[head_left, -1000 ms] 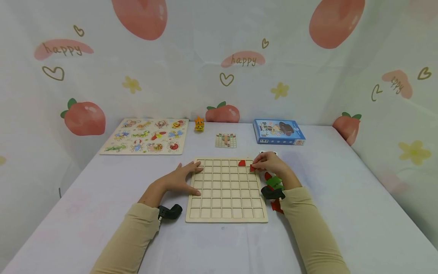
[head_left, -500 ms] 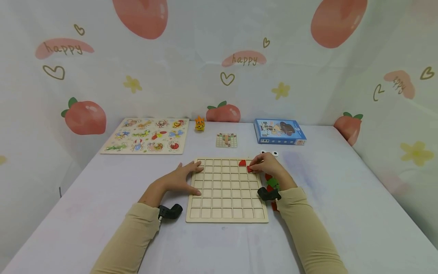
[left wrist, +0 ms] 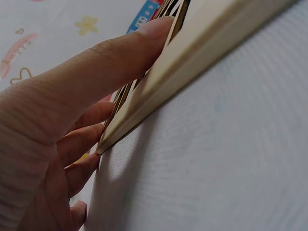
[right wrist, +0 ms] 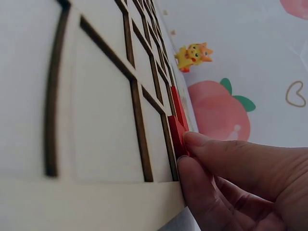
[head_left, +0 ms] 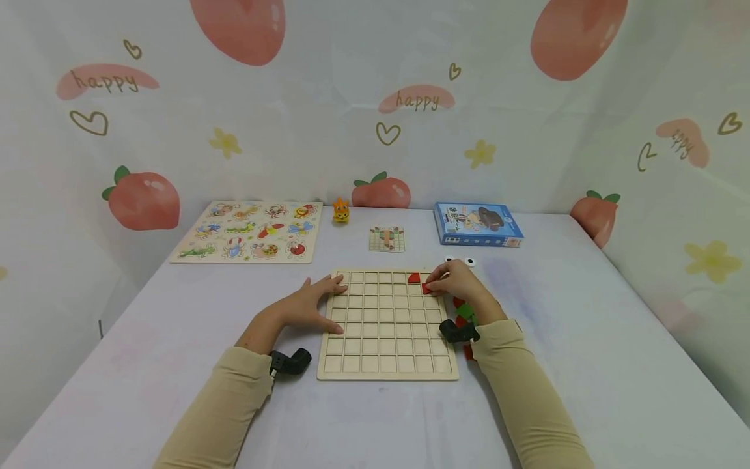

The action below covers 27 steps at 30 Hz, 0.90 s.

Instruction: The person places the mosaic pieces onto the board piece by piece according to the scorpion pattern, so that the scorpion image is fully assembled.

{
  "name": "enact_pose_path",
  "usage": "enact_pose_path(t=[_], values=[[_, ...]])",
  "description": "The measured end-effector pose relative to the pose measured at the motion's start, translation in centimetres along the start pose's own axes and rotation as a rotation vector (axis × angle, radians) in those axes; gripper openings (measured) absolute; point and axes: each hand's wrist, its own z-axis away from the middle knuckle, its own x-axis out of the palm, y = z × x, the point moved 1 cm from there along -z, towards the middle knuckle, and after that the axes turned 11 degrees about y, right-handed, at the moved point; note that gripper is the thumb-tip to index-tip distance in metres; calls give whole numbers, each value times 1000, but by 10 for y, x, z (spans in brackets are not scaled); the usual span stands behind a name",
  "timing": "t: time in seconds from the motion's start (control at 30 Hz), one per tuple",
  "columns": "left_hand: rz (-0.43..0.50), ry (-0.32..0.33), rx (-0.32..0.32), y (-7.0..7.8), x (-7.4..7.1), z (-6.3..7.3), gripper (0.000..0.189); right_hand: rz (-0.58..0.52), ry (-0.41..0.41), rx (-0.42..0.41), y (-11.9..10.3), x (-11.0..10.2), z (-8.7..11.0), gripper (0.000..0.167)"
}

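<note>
A pale wooden grid board lies flat at the middle of the table. My left hand rests at its left edge with fingers spread, the thumb lying over the rim in the left wrist view. At the board's upper right, my right hand pinches a small red tile between thumb and fingertips. That tile stands partly raised at a second-row cell near the right edge. A red quarter-circle tile sits in a top-row cell just up and left of it.
Red and green tiles lie right of the board, partly under the right wrist. Two eye pieces are behind the right hand. Farther back are a pattern card, a blue box, an orange-yellow figurine and an insect puzzle board.
My right hand has moved slightly left with the red tile, from the board's right edge to the second-row cell. The eye pieces have come into view. My left hand stays put.
</note>
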Motion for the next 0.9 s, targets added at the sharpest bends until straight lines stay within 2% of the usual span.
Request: enact_pose_path(t=[0.4, 0.9], values=[[9, -12, -20, -1, 1, 1, 92, -5, -12, 13, 2, -1, 1, 21], [1, -9, -27, 0, 0, 1, 91, -5, -31, 14, 3, -25, 12, 28]])
